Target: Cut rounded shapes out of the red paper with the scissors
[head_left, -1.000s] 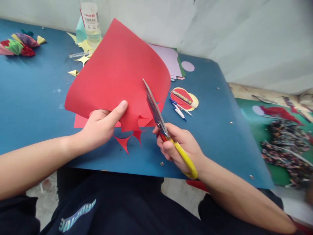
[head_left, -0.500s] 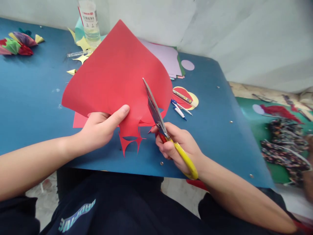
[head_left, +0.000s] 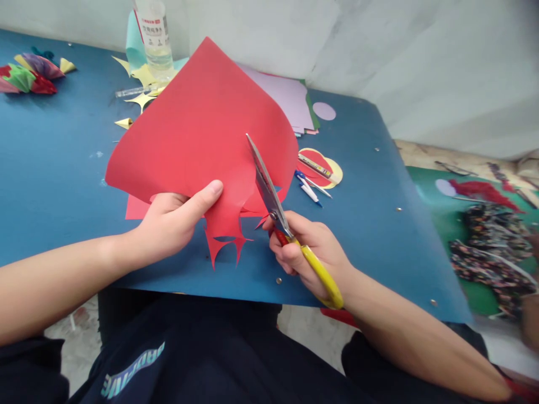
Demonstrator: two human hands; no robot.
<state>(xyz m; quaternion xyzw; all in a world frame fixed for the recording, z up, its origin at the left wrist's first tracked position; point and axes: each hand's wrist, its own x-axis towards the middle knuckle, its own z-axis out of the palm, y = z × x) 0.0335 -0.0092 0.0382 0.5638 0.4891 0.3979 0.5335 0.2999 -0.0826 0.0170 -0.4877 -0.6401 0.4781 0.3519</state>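
A large sheet of red paper [head_left: 197, 123] is held up over the table, bowed, with one corner pointing away from me. My left hand [head_left: 181, 219] pinches its near side, thumb on top and fingers underneath. Ragged cut strips hang from the near edge, below the thumb. My right hand [head_left: 307, 249] is closed round scissors [head_left: 266, 188] with yellow and red handles. Their blades lie along the right part of the sheet, tips pointing away; the lower blade is mostly hidden by paper. Another piece of red paper [head_left: 138, 207] shows beneath the sheet.
Behind the sheet stand a water bottle [head_left: 156, 42] and yellow paper scraps [head_left: 143, 76]. Lilac paper [head_left: 282, 101] lies at the back. To the right are a blue-and-white compass [head_left: 309, 188] and red and yellow paper circles [head_left: 334, 173]. Crepe-paper shapes [head_left: 31, 76] sit far left.
Very little differs. The sheet's far corner has dipped slightly, and the scissors and right hand have shifted a touch to the right. Both holds are the same.
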